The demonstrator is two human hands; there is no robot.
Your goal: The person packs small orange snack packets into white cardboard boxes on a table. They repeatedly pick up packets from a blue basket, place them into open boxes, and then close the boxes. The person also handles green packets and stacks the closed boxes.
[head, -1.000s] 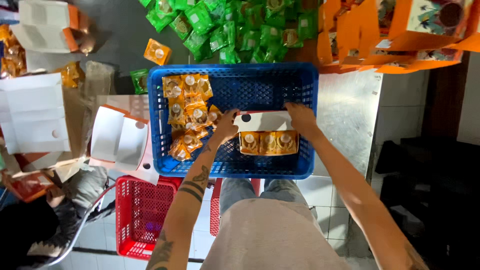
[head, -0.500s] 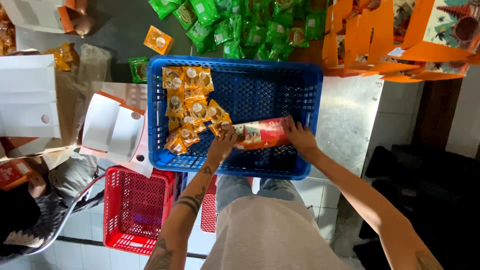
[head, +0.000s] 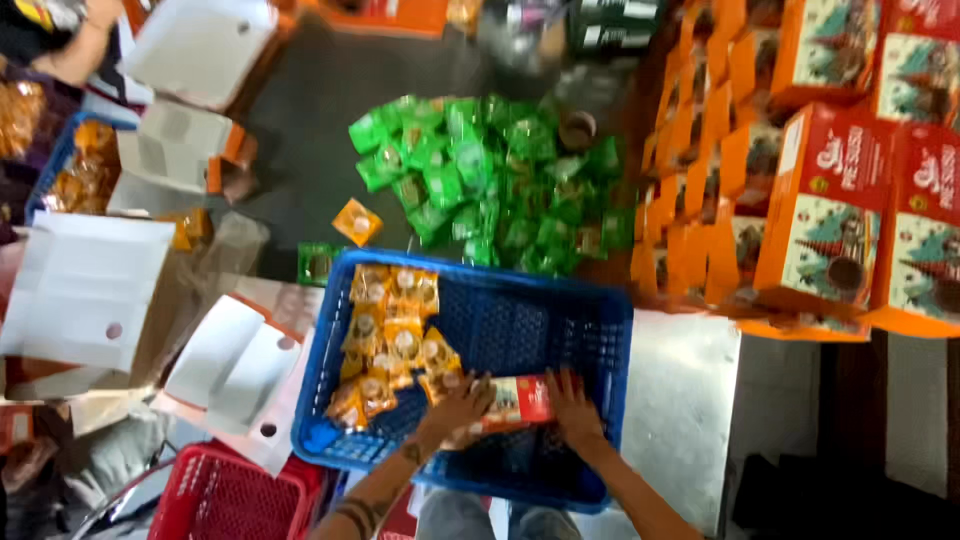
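A blue plastic crate (head: 600,330) stands in front of me. Orange snack packets (head: 395,345) are piled along its left side. Both my hands are inside the crate near its front edge. My left hand (head: 455,405) and my right hand (head: 572,408) grip the two ends of a small red and orange box (head: 520,400), which lies on its side between them. The left hand's fingers touch the nearest orange packets.
A heap of green packets (head: 480,175) lies beyond the crate. Orange printed cartons (head: 830,190) are stacked at the right. Unfolded white box blanks (head: 85,290) lie at the left, a red basket (head: 225,495) stands below them, and another person's arm (head: 70,40) shows top left.
The box was open-side-up with packets showing; my hands have since turned it onto its side and keep hold of it. The camera view has tilted up toward the green heap.
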